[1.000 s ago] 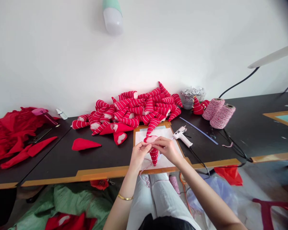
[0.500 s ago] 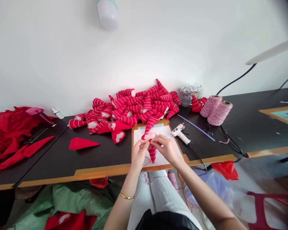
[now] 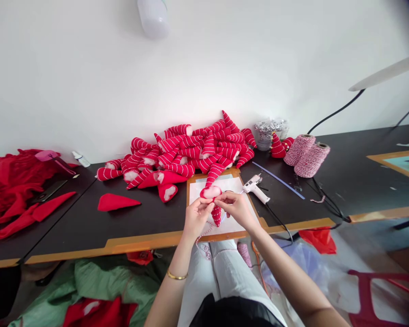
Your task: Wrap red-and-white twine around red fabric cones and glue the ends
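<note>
A red stuffed cone with white stitched lines (image 3: 216, 215) hangs tip down between my hands, its open end with pale stuffing facing up. My left hand (image 3: 198, 215) pinches the near rim of its opening from the left. From the right, my right hand (image 3: 236, 208) pinches the same rim close beside it. Red-and-white twine (image 3: 206, 231) trails from below my left hand over the board's front edge. Beneath them lies a white sheet on a board with brown tape edges (image 3: 194, 182). A white glue gun (image 3: 257, 189) rests just right of my right hand.
Behind the board is a pile of striped red cones (image 3: 184, 150). Two twine spools (image 3: 311, 160) and a clear tub (image 3: 270, 131) stand at the back right. A flat red piece (image 3: 118, 202) and red cloth (image 3: 10, 181) lie to the left. A blue strip (image 3: 278, 180) lies at right.
The cone's opening has tilted a little and shows more stuffing. My hands have shifted slightly while still pinching the rim, and the twine now hangs further left. The view has moved slightly.
</note>
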`<state>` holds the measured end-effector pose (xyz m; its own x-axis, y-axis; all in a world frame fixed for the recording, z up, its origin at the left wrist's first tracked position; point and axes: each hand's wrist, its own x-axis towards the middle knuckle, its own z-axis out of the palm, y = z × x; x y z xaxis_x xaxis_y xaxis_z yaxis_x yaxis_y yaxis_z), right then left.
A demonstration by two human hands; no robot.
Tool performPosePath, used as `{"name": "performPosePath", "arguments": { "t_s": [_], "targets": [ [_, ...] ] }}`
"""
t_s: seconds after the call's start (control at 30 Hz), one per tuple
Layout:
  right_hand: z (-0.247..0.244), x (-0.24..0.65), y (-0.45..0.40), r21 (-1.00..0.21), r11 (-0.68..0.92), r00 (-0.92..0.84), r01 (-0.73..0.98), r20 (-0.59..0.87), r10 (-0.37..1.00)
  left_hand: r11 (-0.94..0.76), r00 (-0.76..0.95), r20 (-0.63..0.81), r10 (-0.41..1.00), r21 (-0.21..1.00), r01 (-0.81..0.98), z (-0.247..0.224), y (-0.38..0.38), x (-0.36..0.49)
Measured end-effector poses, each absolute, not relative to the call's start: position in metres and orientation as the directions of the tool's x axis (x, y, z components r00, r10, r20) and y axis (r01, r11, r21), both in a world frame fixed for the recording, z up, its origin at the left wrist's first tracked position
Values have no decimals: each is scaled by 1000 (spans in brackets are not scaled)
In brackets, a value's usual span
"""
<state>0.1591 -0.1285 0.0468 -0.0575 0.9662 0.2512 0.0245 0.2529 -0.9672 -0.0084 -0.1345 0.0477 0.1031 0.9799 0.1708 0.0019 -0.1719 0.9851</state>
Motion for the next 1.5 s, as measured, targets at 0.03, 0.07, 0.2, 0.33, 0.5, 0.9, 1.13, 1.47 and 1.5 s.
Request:
{"name": "performPosePath", "arguments": {
  "t_s": [0.03,0.07,0.2,0.33,0.5,0.9,1.13,1.47,1.5],
  "targets": [
    [48,160,-129,-972,232,-71,16,231,970,-159,108,159,981,987,-3,48,-135,-9],
    [49,160,-129,-978,207,-90,10,205,975,-146,113,146,983,989,-6,48,-135,-9],
    [50,161,-128,-990,104,-142,-95,117,983,-108,119,111,987,994,-32,49,-134,-6],
    [43,167,-118,-975,25,-137,-219,56,989,-29,63,37,997,992,-122,49,-128,-3],
    [20,216,-95,-973,91,234,214,141,962,31,-1,-33,999,954,-298,46,-121,-8],
    [-7,280,-84,-316,-322,352,892,41,935,72,73,-50,996,931,-357,47,-116,-11],
    [22,313,-85,-512,-276,321,813,-1,947,100,55,-85,995,898,-428,47,-117,-17],
    [63,214,-194,-989,-38,-175,-140,-13,985,187,108,-153,982,844,-502,54,-114,-13],
    [64,206,-197,-990,-47,-202,-137,-18,979,192,115,-155,981,843,-502,55,-115,-13]
  ]
}}
